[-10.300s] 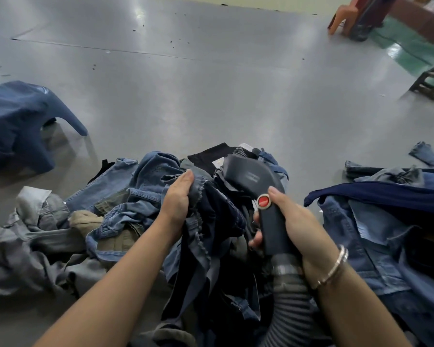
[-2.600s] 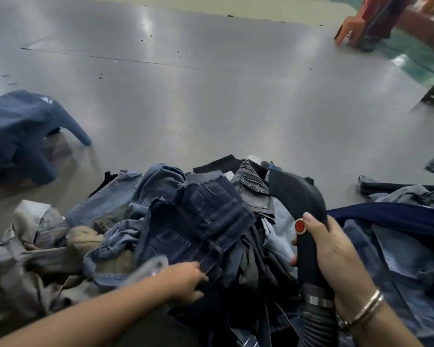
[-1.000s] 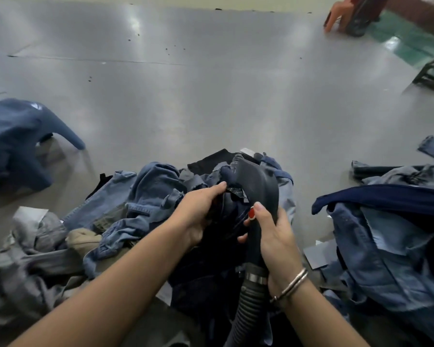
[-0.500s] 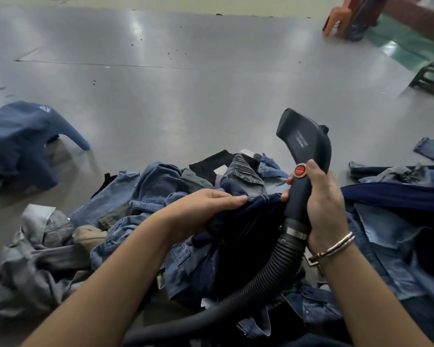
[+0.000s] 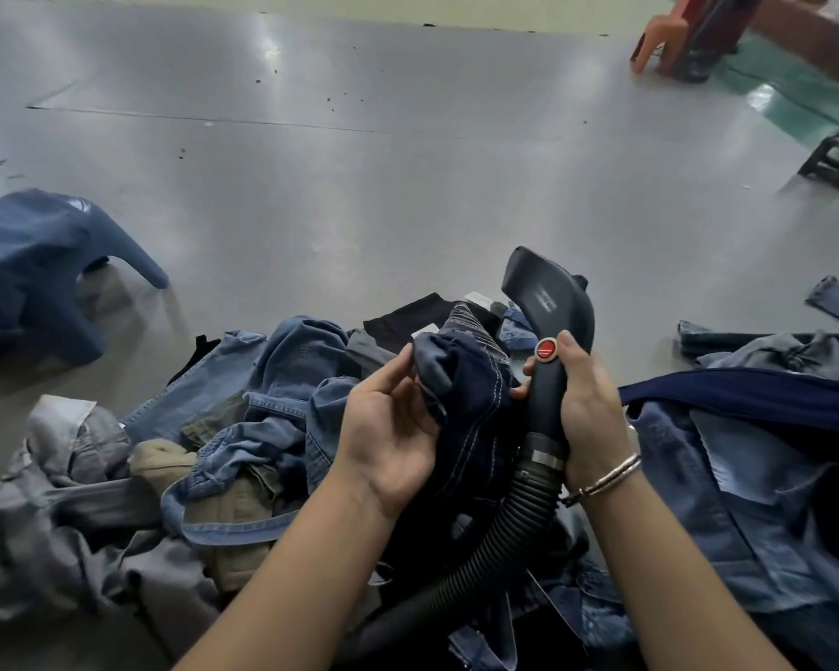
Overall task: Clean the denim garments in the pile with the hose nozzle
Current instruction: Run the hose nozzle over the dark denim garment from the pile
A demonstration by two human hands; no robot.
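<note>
**Two hands raised over the denim pile**

Two hands of mine are up above the pile (image 5: 243, 428) of denim garments on the grey floor (image 5: 359, 186). My right hand (image 5: 587, 399) is wrapped round the handle of the black hose nozzle (image 5: 553, 307), thumb beside its red button (image 5: 547, 350); the nozzle mouth points up and away from the pile, and the ribbed hose (image 5: 500, 540) curves down from it across the clothes. Just left of the nozzle, my left hand (image 5: 388, 428) holds a dark blue denim garment (image 5: 471, 380) with pale stitching, palm toward me and fingers bent round its bunched edge; the cloth touches the nozzle handle. A bracelet (image 5: 606, 477) sits on my right wrist. Right of the nozzle lies a second heap of blue garments (image 5: 747, 452). Far left of the pile, denim is draped over a stool (image 5: 35, 263).
</note>
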